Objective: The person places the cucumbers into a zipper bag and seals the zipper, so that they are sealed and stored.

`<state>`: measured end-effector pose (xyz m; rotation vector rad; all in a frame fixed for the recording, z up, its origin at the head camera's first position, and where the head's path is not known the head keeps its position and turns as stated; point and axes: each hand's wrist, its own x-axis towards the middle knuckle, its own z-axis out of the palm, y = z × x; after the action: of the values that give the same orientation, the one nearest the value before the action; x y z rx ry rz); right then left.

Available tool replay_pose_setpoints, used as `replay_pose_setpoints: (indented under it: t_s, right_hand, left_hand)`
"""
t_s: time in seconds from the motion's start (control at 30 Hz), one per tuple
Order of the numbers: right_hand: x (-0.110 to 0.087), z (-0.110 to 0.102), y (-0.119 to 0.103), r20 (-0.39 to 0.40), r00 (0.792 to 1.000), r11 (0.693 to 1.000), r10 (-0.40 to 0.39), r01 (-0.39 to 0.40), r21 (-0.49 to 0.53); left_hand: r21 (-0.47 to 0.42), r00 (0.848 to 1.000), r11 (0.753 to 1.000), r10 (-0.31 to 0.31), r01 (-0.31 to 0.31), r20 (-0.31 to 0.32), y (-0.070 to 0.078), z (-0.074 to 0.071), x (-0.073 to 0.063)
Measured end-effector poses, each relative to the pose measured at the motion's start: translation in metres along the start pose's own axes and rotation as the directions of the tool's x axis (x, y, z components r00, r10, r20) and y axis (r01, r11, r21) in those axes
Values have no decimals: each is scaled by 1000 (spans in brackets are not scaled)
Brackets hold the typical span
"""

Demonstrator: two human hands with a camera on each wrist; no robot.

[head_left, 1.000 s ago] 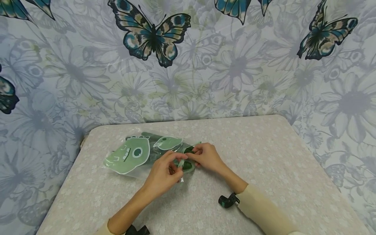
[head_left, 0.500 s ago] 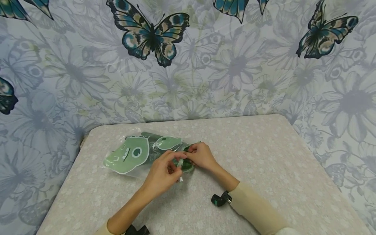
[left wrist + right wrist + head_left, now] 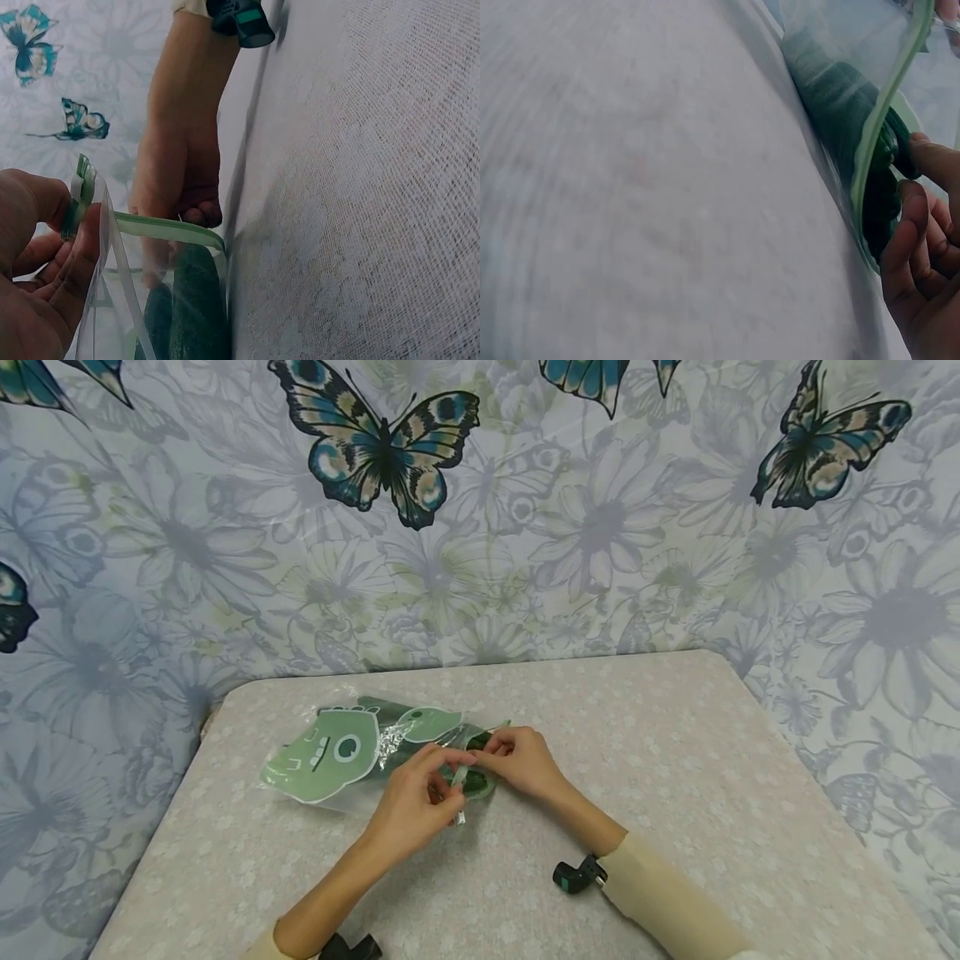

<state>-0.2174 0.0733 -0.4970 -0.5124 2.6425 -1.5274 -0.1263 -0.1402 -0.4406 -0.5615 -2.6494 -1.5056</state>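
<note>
A clear zip bag (image 3: 318,764) with green cartoon dinosaur prints lies on its side, its mouth toward the right. Dark green cucumbers (image 3: 196,300) show through the plastic. My left hand (image 3: 412,806) pinches the bag's green zip edge (image 3: 84,180) and holds that side of the mouth up. At the opening is my right hand (image 3: 527,764); in the right wrist view its thumb and fingers pinch the end of a cucumber (image 3: 904,146) just inside the green rim (image 3: 870,135). Part of the bag's mouth is hidden behind both hands in the head view.
The table (image 3: 675,760) has a pale patterned cloth, and its far edge meets a wall (image 3: 600,568) printed with butterflies and flowers. Dark wrist cameras sit on the left forearm (image 3: 351,947) and the right forearm (image 3: 579,874).
The right wrist and forearm shifted slightly left, then back right, while the fingers stayed at the bag's mouth. The left hand and the bag have hardly moved.
</note>
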Motion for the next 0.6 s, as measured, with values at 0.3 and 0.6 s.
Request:
replay_pose_setpoints:
  t_s: [0.3, 0.6]
  right_hand:
    - [-12, -19, 4, 19, 1000, 1000, -9, 8, 10]
    - [-31, -36, 5, 38, 999, 1000, 8, -7, -30]
  left_hand:
    - [31, 1000, 999, 20, -20, 8, -1, 0, 0]
    - [145, 997, 986, 80, -82, 20, 0, 0, -5]
